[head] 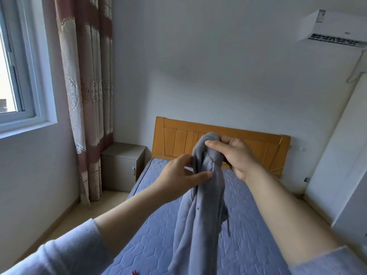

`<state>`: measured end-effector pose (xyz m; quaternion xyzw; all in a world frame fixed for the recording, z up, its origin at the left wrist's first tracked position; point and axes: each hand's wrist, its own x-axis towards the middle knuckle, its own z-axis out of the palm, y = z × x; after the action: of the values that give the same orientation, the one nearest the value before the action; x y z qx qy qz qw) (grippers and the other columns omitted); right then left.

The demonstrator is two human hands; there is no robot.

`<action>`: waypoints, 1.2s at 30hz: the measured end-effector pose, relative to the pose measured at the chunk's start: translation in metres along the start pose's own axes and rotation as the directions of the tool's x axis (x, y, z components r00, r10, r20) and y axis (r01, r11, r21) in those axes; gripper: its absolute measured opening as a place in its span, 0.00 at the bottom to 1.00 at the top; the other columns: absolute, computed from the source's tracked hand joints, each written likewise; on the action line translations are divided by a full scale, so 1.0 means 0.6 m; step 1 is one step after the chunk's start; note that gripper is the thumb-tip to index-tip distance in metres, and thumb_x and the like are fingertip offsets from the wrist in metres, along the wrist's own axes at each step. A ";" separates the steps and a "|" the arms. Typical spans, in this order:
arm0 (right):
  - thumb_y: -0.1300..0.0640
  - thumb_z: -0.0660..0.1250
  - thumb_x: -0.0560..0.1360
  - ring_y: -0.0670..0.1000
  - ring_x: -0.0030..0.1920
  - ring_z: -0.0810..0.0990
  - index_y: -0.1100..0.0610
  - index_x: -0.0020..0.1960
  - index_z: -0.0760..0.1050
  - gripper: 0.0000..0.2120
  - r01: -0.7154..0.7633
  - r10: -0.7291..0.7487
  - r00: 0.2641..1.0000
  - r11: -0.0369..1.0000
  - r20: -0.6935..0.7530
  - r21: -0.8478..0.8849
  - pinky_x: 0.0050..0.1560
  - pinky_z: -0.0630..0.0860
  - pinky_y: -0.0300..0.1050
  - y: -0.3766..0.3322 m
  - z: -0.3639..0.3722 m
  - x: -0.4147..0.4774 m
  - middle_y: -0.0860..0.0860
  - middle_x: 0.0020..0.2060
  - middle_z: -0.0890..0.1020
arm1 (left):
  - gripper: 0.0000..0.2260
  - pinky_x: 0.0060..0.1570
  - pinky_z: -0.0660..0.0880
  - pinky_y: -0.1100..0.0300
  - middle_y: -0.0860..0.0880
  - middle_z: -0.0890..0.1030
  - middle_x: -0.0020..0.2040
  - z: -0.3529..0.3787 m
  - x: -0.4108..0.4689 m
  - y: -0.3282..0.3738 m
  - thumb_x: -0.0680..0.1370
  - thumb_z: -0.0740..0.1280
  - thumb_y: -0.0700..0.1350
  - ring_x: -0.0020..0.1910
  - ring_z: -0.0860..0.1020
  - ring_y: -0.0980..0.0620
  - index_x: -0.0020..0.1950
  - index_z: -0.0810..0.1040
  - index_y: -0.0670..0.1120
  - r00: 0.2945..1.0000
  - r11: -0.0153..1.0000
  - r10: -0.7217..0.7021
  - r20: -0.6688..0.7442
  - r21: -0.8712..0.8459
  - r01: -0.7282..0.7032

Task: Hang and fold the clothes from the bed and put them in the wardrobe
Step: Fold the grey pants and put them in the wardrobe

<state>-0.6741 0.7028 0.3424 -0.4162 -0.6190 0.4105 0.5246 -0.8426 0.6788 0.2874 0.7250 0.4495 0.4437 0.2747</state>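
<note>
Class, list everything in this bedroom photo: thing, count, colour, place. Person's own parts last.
garment: 1, grey-blue, held over the bed
mattress: 1, blue quilted, under the garment
headboard: 1, orange-brown wood, against far wall
bedside cabinet: 1, grey, left of bed
curtain: 1, pink and cream, beside the window
window: 1, white frame, left wall
air conditioner: 1, white, top right
right hand: 1, grips the garment's top
left hand: 1, pinches the garment lower down
sleeves: 2, pale blue-grey, bottom corners

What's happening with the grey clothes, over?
Right hand grips top of grey garment. Left hand pinches it lower. Garment hangs over bed. Nothing in the way.
</note>
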 end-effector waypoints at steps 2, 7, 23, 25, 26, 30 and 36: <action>0.61 0.72 0.73 0.55 0.44 0.84 0.57 0.44 0.84 0.02 0.047 -0.050 0.998 0.996 -0.033 -0.082 0.51 0.80 0.51 -0.003 0.001 0.001 0.57 0.42 0.86 | 0.29 0.47 0.80 0.64 0.58 0.77 0.57 0.002 -0.003 -0.003 0.66 0.77 0.59 0.51 0.79 0.59 0.62 0.72 0.52 0.999 0.998 -0.005 -0.054 -0.065 0.002; 0.57 0.74 0.73 0.54 0.42 0.84 0.55 0.42 0.85 0.03 0.123 -0.135 0.989 0.974 -0.054 -0.188 0.48 0.81 0.51 0.000 -0.003 0.000 0.56 0.40 0.86 | 0.23 0.47 0.75 0.70 0.58 0.75 0.52 -0.001 -0.006 -0.013 0.66 0.78 0.55 0.49 0.76 0.61 0.55 0.73 0.53 0.937 0.975 0.224 -0.268 0.058 -0.216; 0.54 0.67 0.78 0.53 0.54 0.84 0.55 0.57 0.81 0.10 -0.121 0.106 0.973 0.991 0.207 0.062 0.55 0.79 0.46 0.076 0.013 -0.038 0.53 0.52 0.85 | 0.16 0.30 0.63 0.67 0.56 0.69 0.30 -0.055 0.055 0.004 0.76 0.70 0.50 0.29 0.66 0.60 0.33 0.67 0.52 0.971 0.934 0.209 -0.117 0.317 -0.163; 0.55 0.68 0.77 0.51 0.54 0.84 0.54 0.59 0.80 0.11 -0.086 0.071 0.974 0.994 0.214 0.063 0.55 0.79 0.46 0.086 0.024 -0.046 0.51 0.53 0.85 | 0.15 0.32 0.61 0.66 0.55 0.70 0.35 -0.062 0.060 0.010 0.77 0.68 0.51 0.34 0.67 0.58 0.34 0.66 0.53 0.977 0.917 0.195 -0.083 0.370 -0.151; 0.55 0.69 0.77 0.50 0.54 0.84 0.53 0.59 0.79 0.12 -0.054 0.043 0.977 0.998 0.209 0.044 0.56 0.79 0.47 0.088 0.030 -0.048 0.50 0.53 0.85 | 0.14 0.34 0.62 0.64 0.55 0.70 0.38 -0.065 0.061 0.011 0.78 0.67 0.51 0.37 0.68 0.56 0.35 0.66 0.53 0.981 0.912 0.181 -0.071 0.386 -0.140; 0.53 0.74 0.73 0.43 0.53 0.82 0.51 0.57 0.80 0.13 0.126 -0.111 0.989 0.977 0.098 -0.169 0.57 0.78 0.45 0.091 0.058 -0.049 0.44 0.50 0.84 | 0.11 0.34 0.65 0.61 0.52 0.72 0.38 -0.078 0.063 0.016 0.80 0.64 0.51 0.38 0.69 0.53 0.42 0.71 0.45 0.990 0.923 0.108 -0.090 0.379 -0.066; 0.60 0.72 0.74 0.46 0.53 0.81 0.55 0.47 0.84 0.03 0.289 -0.280 0.957 0.948 0.081 -0.136 0.50 0.77 0.36 0.096 0.078 -0.043 0.47 0.46 0.85 | 0.11 0.34 0.64 0.63 0.53 0.72 0.39 -0.101 0.056 0.031 0.79 0.65 0.51 0.39 0.69 0.53 0.46 0.71 0.45 0.995 0.921 0.069 -0.067 0.389 -0.037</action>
<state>-0.7128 0.6932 0.2747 -0.3473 -0.7167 0.2966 0.5271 -0.8820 0.7005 0.3429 0.7587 0.5190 0.3818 0.0960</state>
